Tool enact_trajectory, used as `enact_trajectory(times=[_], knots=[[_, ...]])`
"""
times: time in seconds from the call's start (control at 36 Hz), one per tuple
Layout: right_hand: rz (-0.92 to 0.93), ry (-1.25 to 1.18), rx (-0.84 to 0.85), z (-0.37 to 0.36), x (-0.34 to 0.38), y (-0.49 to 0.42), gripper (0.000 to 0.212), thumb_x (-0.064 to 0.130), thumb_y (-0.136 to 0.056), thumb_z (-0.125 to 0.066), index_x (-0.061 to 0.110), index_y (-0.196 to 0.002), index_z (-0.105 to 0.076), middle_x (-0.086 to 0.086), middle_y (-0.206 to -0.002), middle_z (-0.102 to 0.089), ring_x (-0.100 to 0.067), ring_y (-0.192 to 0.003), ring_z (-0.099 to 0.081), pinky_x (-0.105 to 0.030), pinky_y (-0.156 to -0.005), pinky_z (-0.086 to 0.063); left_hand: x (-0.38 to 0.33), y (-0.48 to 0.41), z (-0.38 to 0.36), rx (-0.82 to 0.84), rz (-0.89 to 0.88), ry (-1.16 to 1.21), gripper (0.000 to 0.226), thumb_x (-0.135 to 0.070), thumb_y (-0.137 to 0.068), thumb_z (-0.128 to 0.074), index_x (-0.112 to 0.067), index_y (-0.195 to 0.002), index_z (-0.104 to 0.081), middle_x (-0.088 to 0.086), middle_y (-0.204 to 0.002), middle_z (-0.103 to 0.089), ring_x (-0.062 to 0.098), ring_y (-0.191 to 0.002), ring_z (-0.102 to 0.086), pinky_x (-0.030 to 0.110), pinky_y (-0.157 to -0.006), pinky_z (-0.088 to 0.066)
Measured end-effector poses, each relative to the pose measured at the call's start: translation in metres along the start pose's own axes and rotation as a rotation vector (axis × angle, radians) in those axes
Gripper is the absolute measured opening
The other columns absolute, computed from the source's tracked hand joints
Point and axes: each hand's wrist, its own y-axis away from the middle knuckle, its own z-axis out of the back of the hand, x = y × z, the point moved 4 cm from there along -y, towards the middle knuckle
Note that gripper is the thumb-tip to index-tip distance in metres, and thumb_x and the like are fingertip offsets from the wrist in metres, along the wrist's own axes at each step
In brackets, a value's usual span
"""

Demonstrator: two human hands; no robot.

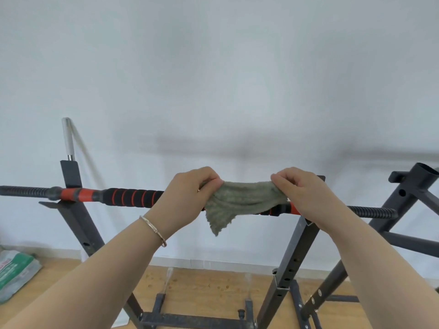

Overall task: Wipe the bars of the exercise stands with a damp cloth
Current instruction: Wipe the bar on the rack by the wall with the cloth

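Stretching a grey-green cloth [240, 200] between them, the left hand [187, 198] and right hand [301, 193] each pinch an upper corner with curled fingers [211, 180]. It drapes over the black-and-red padded barbell [133, 197], which rests across two dark steel stands [288, 264] before a white wall [213, 67].

Wood floor [213, 288] carries the black stand frames [292, 252] and a green-white sack [14, 271] at far left; padded bar [133, 197] sits across the frames.

Green-white sack [14, 273] on wooden floor [202, 288].
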Motion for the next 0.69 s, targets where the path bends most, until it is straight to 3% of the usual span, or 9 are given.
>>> enact_trajectory(times=[0.06, 0.11, 0.19, 0.25, 0.31, 0.42, 0.5, 0.61, 0.69], knots=[[-0.012, -0.085, -0.004, -0.003, 0.001, 0.000, 0.045, 0.036, -0.102, -0.053, 0.011, -0.066, -0.043, 0.009, -0.058, -0.039, -0.003, -0.043, -0.042, -0.012, -0.047, -0.038, -0.001, -0.001, 0.001, -0.037, -0.038, -0.004, 0.017, -0.029, -0.099, -0.054, -0.024, -0.086, -0.063, -0.013, -0.093, -0.061, 0.003, -0.090, -0.057, 0.018, -0.077, -0.047], [-0.021, -0.114, 0.013, -0.007, 0.000, 0.001, 0.045, 0.040, -0.101, -0.054, 0.013, -0.066, -0.045, 0.011, -0.055, -0.040, -0.006, -0.049, -0.041, -0.017, -0.052, -0.042, 0.001, -0.001, 0.000, -0.042, -0.013, 0.055, 0.015, -0.029, -0.099, -0.055, -0.025, -0.088, -0.064, -0.013, -0.099, -0.062, 0.004, -0.095, -0.059, 0.018, -0.081, -0.048], [-0.043, -0.224, 0.104, -0.014, -0.003, 0.003, 0.017, 0.042, -0.098, -0.059, 0.029, -0.093, -0.068, 0.001, -0.074, -0.069, -0.016, -0.068, -0.059, -0.035, -0.071, -0.052, 0.007, 0.000, -0.005, -0.016, 0.128, 0.227, 0.017, -0.030, -0.099, -0.055, -0.027, -0.085, -0.063, -0.005, -0.084, -0.068, 0.016, -0.077, -0.067, 0.037, -0.072, -0.060], [-0.025, -0.267, 0.199, -0.018, -0.004, 0.006, 0.015, 0.039, -0.094, -0.068, 0.041, -0.109, -0.068, -0.004, -0.081, -0.069, -0.019, -0.075, -0.061, -0.037, -0.079, -0.052, 0.011, 0.000, -0.007, -0.023, 0.159, 0.244, 0.017, -0.031, -0.099, -0.053, -0.027, -0.086, -0.062, -0.001, -0.081, -0.069, 0.019, -0.072, -0.066, 0.040, -0.068, -0.060], [-0.003, -0.222, 0.263, -0.022, -0.007, 0.007, 0.024, 0.034, -0.088, -0.077, 0.041, -0.110, -0.070, -0.008, -0.082, -0.063, -0.019, -0.078, -0.061, -0.037, -0.080, -0.052, 0.015, -0.001, -0.009, -0.041, 0.152, 0.210, 0.016, -0.033, -0.100, -0.052, -0.032, -0.086, -0.061, -0.001, -0.079, -0.068, 0.014, -0.068, -0.062, 0.034, -0.064, -0.056], [-0.010, -0.098, 0.199, -0.024, -0.010, 0.006, 0.007, 0.019, -0.088, -0.074, 0.026, -0.086, -0.075, -0.004, -0.083, -0.072, -0.008, -0.073, -0.061, -0.030, -0.072, -0.052, 0.023, -0.003, -0.012, -0.068, 0.157, 0.201, 0.009, -0.032, -0.099, -0.052, -0.037, -0.093, -0.056, -0.003, -0.079, -0.066, 0.011, -0.069, -0.058, 0.025, -0.059, -0.046], [-0.018, 0.038, 0.155, -0.020, -0.012, 0.001, 0.011, 0.022, -0.092, -0.067, 0.029, -0.085, -0.072, 0.006, -0.080, -0.072, -0.005, -0.070, -0.063, -0.018, -0.064, -0.048, 0.023, -0.006, -0.012, -0.052, 0.153, 0.216, 0.009, -0.029, -0.100, -0.051, -0.037, -0.097, -0.053, -0.010, -0.082, -0.066, 0.004, -0.075, -0.058, 0.020, -0.065, -0.041], [0.005, 0.158, 0.137, -0.037, -0.010, -0.003, 0.004, 0.033, -0.091, -0.068, 0.034, -0.088, -0.065, 0.011, -0.083, -0.068, -0.008, -0.074, -0.063, -0.021, -0.064, -0.051, 0.023, -0.009, -0.014, -0.003, 0.131, 0.211, 0.014, -0.024, -0.101, -0.049, -0.037, -0.099, -0.053, -0.018, -0.085, -0.065, -0.003, -0.083, -0.059, 0.007, -0.066, -0.038], [0.052, 0.184, 0.154, -0.065, -0.003, 0.001, 0.014, 0.043, -0.088, -0.072, 0.034, -0.098, -0.067, 0.012, -0.087, -0.065, -0.006, -0.077, -0.060, -0.019, -0.066, -0.050, 0.025, -0.012, -0.016, 0.001, 0.150, 0.268, 0.018, -0.021, -0.099, -0.053, -0.039, -0.096, -0.056, -0.020, -0.086, -0.067, -0.004, -0.084, -0.060, 0.005, -0.066, -0.039]])
